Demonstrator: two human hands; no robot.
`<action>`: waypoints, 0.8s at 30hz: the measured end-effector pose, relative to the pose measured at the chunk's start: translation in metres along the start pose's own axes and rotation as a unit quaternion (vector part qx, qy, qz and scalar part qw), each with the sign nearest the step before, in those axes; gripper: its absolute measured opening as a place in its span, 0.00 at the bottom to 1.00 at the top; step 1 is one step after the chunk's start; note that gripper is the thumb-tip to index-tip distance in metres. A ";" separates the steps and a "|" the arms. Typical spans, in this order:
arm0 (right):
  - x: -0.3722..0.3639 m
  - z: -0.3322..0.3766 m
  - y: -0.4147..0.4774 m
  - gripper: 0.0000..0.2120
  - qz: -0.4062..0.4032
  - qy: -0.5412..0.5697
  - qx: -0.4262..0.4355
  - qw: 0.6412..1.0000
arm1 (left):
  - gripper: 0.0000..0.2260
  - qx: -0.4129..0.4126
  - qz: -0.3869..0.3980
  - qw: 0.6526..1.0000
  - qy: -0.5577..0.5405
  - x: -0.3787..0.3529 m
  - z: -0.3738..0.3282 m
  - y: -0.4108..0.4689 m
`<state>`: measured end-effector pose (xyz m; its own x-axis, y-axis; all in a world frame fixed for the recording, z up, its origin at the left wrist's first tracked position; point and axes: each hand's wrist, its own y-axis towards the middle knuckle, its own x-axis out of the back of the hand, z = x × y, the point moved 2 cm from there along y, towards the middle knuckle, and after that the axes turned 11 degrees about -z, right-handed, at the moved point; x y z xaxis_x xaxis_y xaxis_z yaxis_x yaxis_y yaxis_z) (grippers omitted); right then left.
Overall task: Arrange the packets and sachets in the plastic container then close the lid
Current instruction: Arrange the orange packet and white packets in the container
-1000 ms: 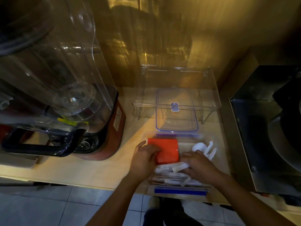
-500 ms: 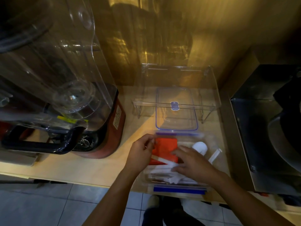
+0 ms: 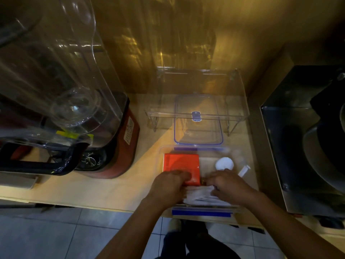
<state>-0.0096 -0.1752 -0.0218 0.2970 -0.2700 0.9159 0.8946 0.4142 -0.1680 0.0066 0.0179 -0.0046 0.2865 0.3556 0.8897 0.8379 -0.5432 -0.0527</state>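
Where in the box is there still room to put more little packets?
In the plastic container, the bare floor lies between the orange packet and the round white thing. The near end is crowded: white sachets piled under the left hand and right hand.

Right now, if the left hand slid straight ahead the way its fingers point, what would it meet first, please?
The left hand already rests on the near edge of the orange packet; beyond that lies the container's far wall, then the loose lid. Depth is uncertain.
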 end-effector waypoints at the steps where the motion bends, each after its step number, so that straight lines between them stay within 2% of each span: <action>1: -0.001 0.001 0.000 0.04 -0.023 0.002 -0.005 1.000 | 0.11 0.007 0.006 1.000 0.005 -0.001 0.001 -0.001; 4: -0.002 0.002 0.001 0.10 -0.085 -0.003 -0.018 0.996 | 0.05 0.049 0.014 0.999 -0.020 -0.001 0.005 -0.002; 7: 0.006 0.006 0.001 0.12 -0.091 0.059 0.008 0.994 | 0.05 0.071 0.017 0.996 -0.045 0.001 0.008 -0.001; 10: 0.014 0.020 0.001 0.05 -0.021 0.130 0.048 0.990 | 0.04 0.079 0.002 0.994 -0.069 0.002 0.009 0.000; 14: 0.004 0.043 0.011 0.06 0.086 0.147 0.050 0.984 | 0.03 0.071 0.027 0.997 -0.033 0.000 0.008 -0.001; 19: -0.004 0.057 0.025 0.07 0.138 0.168 0.032 0.976 | 0.04 0.063 0.033 0.997 -0.015 -0.001 0.006 0.000; 24: -0.008 0.064 0.032 0.08 0.173 0.132 0.025 0.976 | 0.05 0.064 0.010 0.998 -0.002 -0.004 0.008 0.000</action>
<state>-0.0051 -0.1042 -0.0115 0.6602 -0.3171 0.6809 0.7096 0.5606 -0.4269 0.0093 0.0226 -0.0114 0.3047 0.3485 0.8864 0.8848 -0.4480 -0.1280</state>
